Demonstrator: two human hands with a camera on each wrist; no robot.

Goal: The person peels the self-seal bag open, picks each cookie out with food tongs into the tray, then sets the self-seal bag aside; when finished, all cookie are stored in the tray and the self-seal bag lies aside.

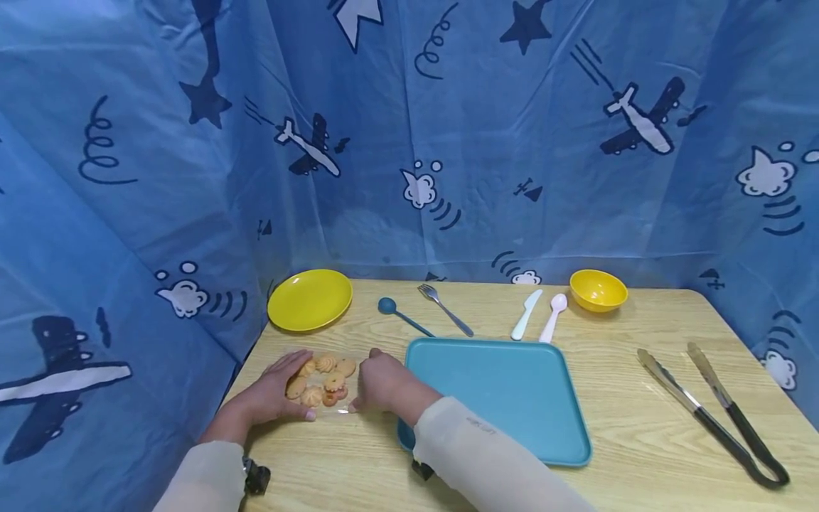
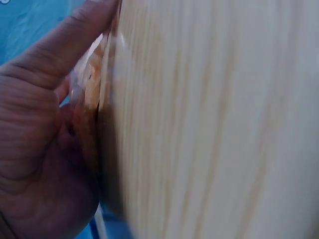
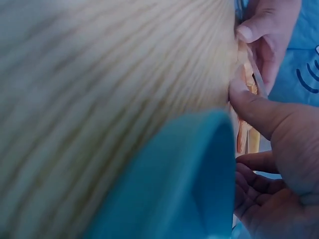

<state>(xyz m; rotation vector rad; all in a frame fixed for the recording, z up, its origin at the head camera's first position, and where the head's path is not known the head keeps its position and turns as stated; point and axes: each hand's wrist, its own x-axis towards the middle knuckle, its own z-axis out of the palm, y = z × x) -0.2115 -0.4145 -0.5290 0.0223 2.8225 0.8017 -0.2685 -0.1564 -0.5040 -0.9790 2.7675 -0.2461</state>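
A clear plastic pack of cookies [image 1: 326, 380] lies flat on the left part of the wooden table. My left hand [image 1: 276, 391] holds its left side, thumb along the near edge and fingers at the far edge. At the pack's right end my right hand [image 1: 386, 382] grips the clear wrapper, its fingers curled. The right wrist view shows the right thumb [image 3: 254, 107] against the pack, with the left hand [image 3: 271, 35] beyond. Seen edge-on in the left wrist view, the cookies [image 2: 93, 82] sit inside the left hand's grasp.
A teal tray [image 1: 499, 398] lies under the right forearm. Behind are a yellow plate [image 1: 310, 300], a dark teal spoon [image 1: 387, 306], a fork [image 1: 446, 310], a pale knife [image 1: 527, 315], a pink spoon [image 1: 554, 316] and a yellow bowl [image 1: 598, 291]. Tongs [image 1: 716, 419] lie spread at right.
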